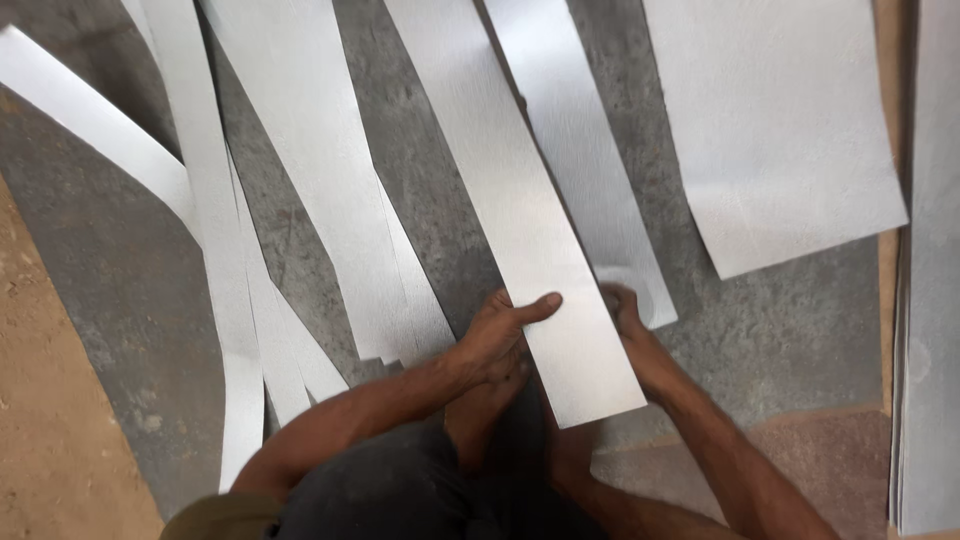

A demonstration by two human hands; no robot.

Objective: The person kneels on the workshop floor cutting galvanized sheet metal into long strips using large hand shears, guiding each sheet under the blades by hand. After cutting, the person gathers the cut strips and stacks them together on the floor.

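The left hand [503, 335] grips the near end of a long metal strip [520, 215] at its left edge, thumb laid flat across the top face and fingers curled under. The right hand [622, 305] is closed on the same strip's right edge, its fingers mostly hidden behind the sheet. The strip lies on the grey floor [780, 330] and runs away from the person toward the top of the view. Just right of this strip lies a second strip [590, 150], partly tucked beneath it. Farther right rests a wide sheet [780, 130]. Left of the held strip, several more strips [290, 180] fan out across the floor, overlapping one another.
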